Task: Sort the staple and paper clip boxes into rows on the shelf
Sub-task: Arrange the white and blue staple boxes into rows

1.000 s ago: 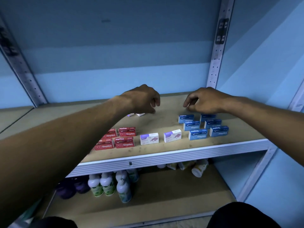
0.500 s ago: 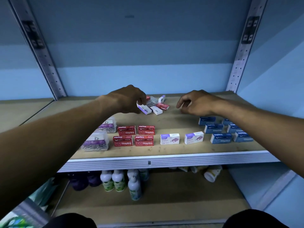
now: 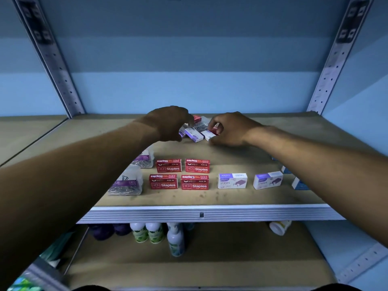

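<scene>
Four red boxes (image 3: 168, 165) sit in front, two rows of two, and more red shows in the back pile – how many there, I cannot tell. Two white-and-purple boxes (image 3: 232, 181) stand in front, and at least two more (image 3: 194, 134) lie in the pile. Two clear clip boxes (image 3: 126, 183) are on the left. Blue boxes (image 3: 299, 183) peek out by the right arm – too hidden to count. Two hands (image 3: 170, 122) are in view. Down below stand three white bottles (image 3: 155, 233).
</scene>
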Demonstrator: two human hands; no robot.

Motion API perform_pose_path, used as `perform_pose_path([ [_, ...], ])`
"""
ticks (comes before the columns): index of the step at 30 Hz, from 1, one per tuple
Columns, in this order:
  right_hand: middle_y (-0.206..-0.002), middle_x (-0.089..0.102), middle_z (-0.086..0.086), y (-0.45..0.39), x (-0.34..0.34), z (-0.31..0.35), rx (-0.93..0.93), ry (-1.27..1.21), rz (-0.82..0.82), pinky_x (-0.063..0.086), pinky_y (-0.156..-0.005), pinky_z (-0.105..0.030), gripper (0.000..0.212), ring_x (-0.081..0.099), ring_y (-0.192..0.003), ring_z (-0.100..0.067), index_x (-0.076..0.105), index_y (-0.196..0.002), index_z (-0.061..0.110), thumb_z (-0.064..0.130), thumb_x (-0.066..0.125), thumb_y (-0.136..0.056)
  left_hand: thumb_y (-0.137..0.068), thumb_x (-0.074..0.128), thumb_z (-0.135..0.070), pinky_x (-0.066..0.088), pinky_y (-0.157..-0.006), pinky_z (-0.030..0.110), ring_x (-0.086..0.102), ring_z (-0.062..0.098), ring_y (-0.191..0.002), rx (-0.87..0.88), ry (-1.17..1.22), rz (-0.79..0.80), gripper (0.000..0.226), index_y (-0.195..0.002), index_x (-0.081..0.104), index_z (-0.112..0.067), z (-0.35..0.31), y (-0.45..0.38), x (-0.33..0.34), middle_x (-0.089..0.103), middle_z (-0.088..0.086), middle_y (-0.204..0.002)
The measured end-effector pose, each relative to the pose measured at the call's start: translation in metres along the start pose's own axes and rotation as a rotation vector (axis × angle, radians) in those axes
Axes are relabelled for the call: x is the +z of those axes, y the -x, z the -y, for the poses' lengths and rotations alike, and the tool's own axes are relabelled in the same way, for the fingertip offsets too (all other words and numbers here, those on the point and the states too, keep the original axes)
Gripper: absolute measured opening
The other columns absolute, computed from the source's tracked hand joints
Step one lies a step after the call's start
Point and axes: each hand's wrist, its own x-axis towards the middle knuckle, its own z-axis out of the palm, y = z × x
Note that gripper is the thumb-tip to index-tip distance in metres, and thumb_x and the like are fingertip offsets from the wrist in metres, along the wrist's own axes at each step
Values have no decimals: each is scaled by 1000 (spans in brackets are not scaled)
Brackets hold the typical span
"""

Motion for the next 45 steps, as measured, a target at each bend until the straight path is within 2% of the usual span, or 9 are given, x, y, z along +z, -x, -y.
perform_pose_path([
  [7,-102,59,8,-13,15,-2,-9,9,-53,45,-79,-26,34,60,-97,-15,68,-107,28,42,78,-78,-84,69,-43,50,-86,40,52,25,-117,88,-35,-70,42,-124,62,-29,-8,-12,7,56,0,-127],
  [17,-100,61,6,-16,18,-9,-12,-18,-111,41,-76,-22,22,57,-90,-12,72,-101,25,28,78,-80,-87,67,-38,51,-86,42,50,26,-116,142,-201,-90,32,-116,67,-23,-12,-17,7,55,2,-127],
  [22,-115,66,3,-10,11,-15,21,-45,-117,44,-78,-25,21,61,-100,-17,72,-102,28,27,75,-81,-84,68,-42,50,-79,39,52,25,-109,143,-161,-90,30,-107,65,-22,-12,-16,3,59,1,-117],
  [25,-116,66,5,-2,3,-17,37,-61,-120,42,-81,-23,20,61,-105,-16,74,-103,27,31,74,-84,-82,70,-46,42,-71,32,55,24,-106,128,-121,-83,31,-103,63,-24,-11,-13,1,64,0,-109],
  [29,-106,65,11,13,-11,-16,70,-147,-115,42,-79,-21,20,59,-97,-9,77,-102,26,36,74,-84,-78,75,-38,45,-68,33,59,26,-96,80,-32,-66,27,-93,57,-24,-13,-6,-4,64,3,-99],
  [33,-97,68,12,27,-21,-15,100,-164,-77,42,-64,-18,17,61,-84,-6,78,-100,29,28,71,-85,-72,82,-27,49,-73,37,59,27,-93,63,25,-68,34,-91,54,-22,-17,0,-6,63,4,-100],
  [38,-89,72,13,41,-27,-15,112,-181,17,51,-74,-22,17,66,-83,-8,78,-96,29,22,70,-83,-69,85,-23,50,-72,39,60,28,-87,76,89,-75,35,-86,55,-23,-18,3,0,64,4,-96],
  [42,-73,74,7,47,-26,-18,126,-231,58,52,-67,-19,11,68,-65,-8,80,-92,24,23,72,-84,-70,85,-21,48,-70,35,58,25,-83,32,146,-82,36,-83,51,-25,-17,6,3,59,-2,-89],
  [45,-79,77,0,47,-23,-20,146,-263,70,58,-70,-21,13,68,-63,-10,81,-94,20,16,71,-85,-71,84,-22,50,-72,35,58,24,-83,-1,205,-69,33,-85,54,-25,-16,9,3,61,-2,-90],
])
